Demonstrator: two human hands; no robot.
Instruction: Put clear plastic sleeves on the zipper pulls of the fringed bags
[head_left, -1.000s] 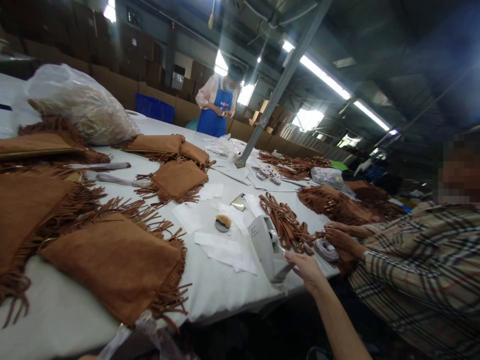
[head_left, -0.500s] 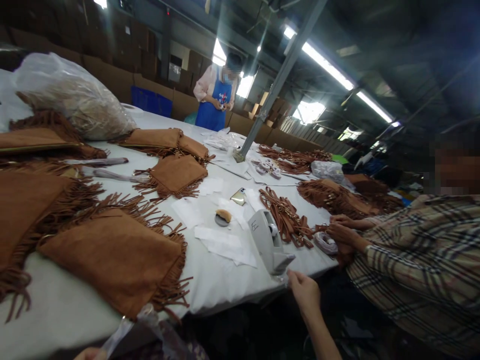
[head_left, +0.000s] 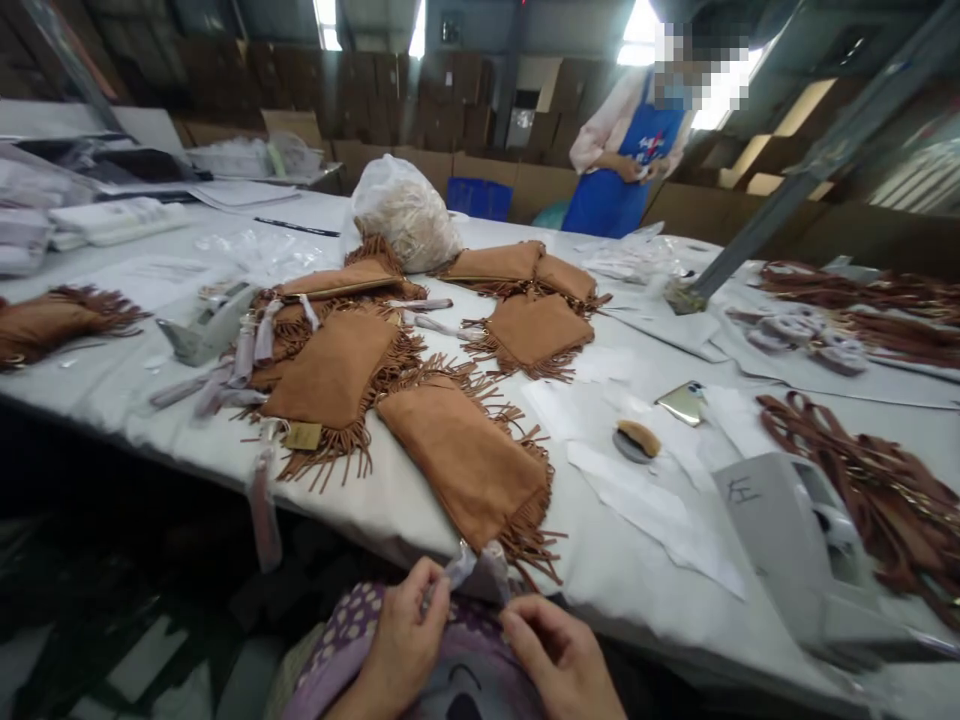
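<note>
A brown fringed bag [head_left: 469,455] lies at the table's front edge, its lower corner pointing toward me. From that corner hang clear plastic-wrapped straps [head_left: 495,568]. My left hand [head_left: 409,625] pinches the left wrapped piece between thumb and fingers. Beside the right wrapped piece is my right hand [head_left: 555,650], thumb and index finger pressed close together; what lies between them is too small to make out. Left of this bag rests another brown fringed bag [head_left: 337,365] with a small tan tag [head_left: 303,436].
A grey tape dispenser [head_left: 795,540] stands at the right, near brown straps [head_left: 870,490], a phone [head_left: 682,402] and a round tape piece [head_left: 636,441]. A metal post [head_left: 795,180] rises behind. A person in a blue apron [head_left: 626,160] stands across the table.
The view has swung left. My right hand has moved from the tape dispenser to the bag's lower corner. My left hand has come fully into view with the wrapped piece.
</note>
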